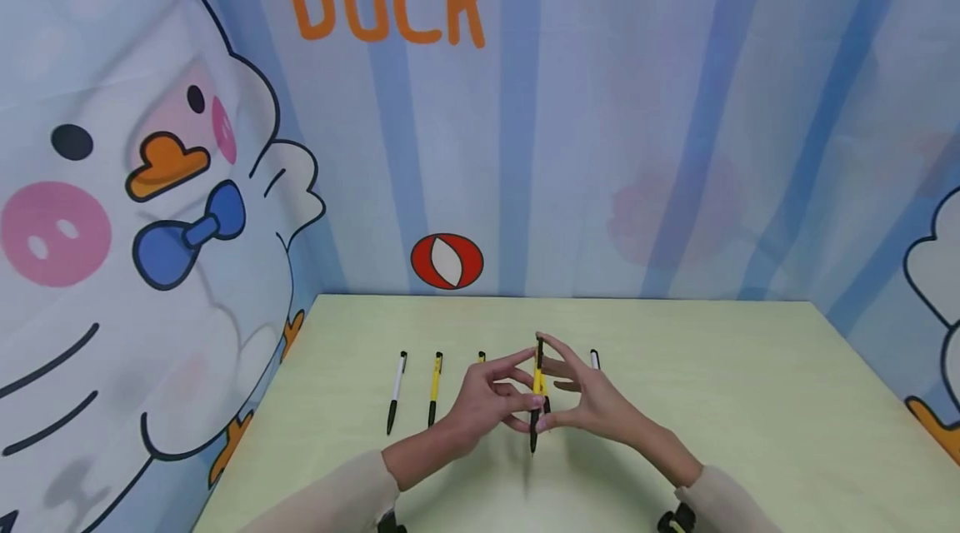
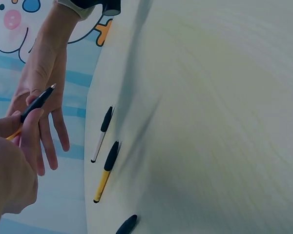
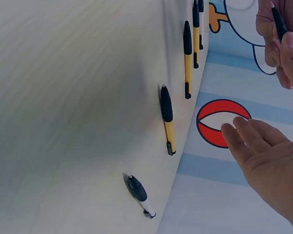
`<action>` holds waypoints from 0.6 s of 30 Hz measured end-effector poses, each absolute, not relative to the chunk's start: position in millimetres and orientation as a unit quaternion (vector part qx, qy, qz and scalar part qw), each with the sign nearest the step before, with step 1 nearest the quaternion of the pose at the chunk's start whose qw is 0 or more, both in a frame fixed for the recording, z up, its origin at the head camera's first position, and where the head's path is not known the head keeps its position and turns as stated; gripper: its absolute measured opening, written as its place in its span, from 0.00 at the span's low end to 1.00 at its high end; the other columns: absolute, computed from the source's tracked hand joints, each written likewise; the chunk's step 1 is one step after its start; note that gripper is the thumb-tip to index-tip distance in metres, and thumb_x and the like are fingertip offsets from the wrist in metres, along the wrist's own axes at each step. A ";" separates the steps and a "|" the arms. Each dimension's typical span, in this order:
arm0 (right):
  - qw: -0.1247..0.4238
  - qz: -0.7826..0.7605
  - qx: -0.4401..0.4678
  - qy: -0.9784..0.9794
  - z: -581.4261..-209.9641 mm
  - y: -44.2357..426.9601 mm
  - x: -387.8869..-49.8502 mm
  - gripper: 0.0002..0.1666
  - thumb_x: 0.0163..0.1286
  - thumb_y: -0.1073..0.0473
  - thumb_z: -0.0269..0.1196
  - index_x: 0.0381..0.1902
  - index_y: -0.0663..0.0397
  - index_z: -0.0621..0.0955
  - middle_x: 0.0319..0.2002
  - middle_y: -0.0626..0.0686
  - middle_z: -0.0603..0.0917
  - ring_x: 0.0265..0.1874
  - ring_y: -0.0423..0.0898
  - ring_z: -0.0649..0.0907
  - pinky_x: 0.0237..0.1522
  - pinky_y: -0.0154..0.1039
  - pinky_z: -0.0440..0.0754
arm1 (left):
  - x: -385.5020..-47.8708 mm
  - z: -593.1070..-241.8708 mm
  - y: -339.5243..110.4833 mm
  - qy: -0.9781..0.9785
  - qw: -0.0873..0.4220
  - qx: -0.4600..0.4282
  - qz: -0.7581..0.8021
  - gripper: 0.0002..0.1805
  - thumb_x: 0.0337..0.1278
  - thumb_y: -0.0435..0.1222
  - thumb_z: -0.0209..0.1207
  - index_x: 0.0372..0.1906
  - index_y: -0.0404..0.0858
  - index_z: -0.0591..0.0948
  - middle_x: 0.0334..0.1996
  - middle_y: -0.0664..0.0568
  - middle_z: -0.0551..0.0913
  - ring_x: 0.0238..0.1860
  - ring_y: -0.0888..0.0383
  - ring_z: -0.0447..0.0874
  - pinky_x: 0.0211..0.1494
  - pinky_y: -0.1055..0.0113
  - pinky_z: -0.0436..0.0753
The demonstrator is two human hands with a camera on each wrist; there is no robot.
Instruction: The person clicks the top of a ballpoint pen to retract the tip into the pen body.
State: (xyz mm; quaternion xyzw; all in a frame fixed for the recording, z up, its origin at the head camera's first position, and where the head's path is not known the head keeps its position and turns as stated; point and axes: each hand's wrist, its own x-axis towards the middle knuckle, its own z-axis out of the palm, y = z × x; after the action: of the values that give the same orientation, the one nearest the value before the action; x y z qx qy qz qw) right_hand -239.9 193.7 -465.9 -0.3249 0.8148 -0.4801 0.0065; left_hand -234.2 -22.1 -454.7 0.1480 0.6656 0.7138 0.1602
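Observation:
A yellow pen with a black grip [image 1: 538, 383] stands nearly upright between both hands, tip down. My left hand [image 1: 483, 401] pinches it between thumb and fingers; the left wrist view shows this hand [image 2: 14, 165] beside the pen's black grip [image 2: 34, 105]. My right hand [image 1: 600, 404] reaches round from the other side, index finger at the top end and thumb at the grip. Its other fingers spread loosely, as the right wrist view shows of this hand [image 3: 268, 161]. How firmly the right thumb and index finger press is hard to tell.
Several pens lie in a row across the pale table [image 1: 712, 366]: a white pen [image 1: 397, 391] and a yellow pen [image 1: 435, 387] at left, others partly behind the hands, and another white pen [image 1: 595, 359] at right. A printed curtain [image 1: 585, 100] hangs behind.

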 end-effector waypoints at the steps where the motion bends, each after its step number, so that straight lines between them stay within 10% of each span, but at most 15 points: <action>1: 0.014 -0.482 -0.326 0.813 -465.3 194.2 -240.1 0.65 0.58 0.56 0.78 0.83 0.50 0.50 0.69 0.72 0.73 0.68 0.69 0.75 0.61 0.63 0.82 | -233.6 -453.9 -22.2 0.666 0.160 0.148 0.714 0.36 0.58 0.26 0.69 0.72 0.47 0.75 0.42 0.49 0.84 0.32 0.62 0.89 0.33 0.59 0.92; 10: 0.091 -0.492 -0.330 0.800 -456.9 210.7 -241.3 0.66 0.68 0.58 0.71 0.83 0.36 0.35 0.79 0.68 0.58 0.74 0.68 0.67 0.67 0.63 0.77 | -228.8 -452.7 -16.9 0.679 0.169 0.122 0.704 0.35 0.58 0.28 0.69 0.71 0.51 0.76 0.44 0.48 0.85 0.35 0.60 0.90 0.35 0.57 0.92; 18: 0.090 -0.476 -0.284 0.828 -451.9 238.3 -240.1 0.49 0.76 0.58 0.62 0.84 0.49 0.48 0.78 0.68 0.61 0.73 0.69 0.69 0.68 0.61 0.77 | -233.5 -453.5 -23.7 0.699 0.153 0.121 0.688 0.36 0.59 0.30 0.70 0.72 0.51 0.75 0.46 0.44 0.85 0.36 0.62 0.89 0.36 0.58 0.92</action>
State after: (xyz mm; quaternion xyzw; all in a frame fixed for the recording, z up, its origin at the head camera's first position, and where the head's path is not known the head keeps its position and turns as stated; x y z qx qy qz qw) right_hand -240.1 238.3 -451.9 -0.2840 0.8276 -0.4758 0.0897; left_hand -233.5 -23.7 -453.5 0.1214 0.6993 0.6876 0.1531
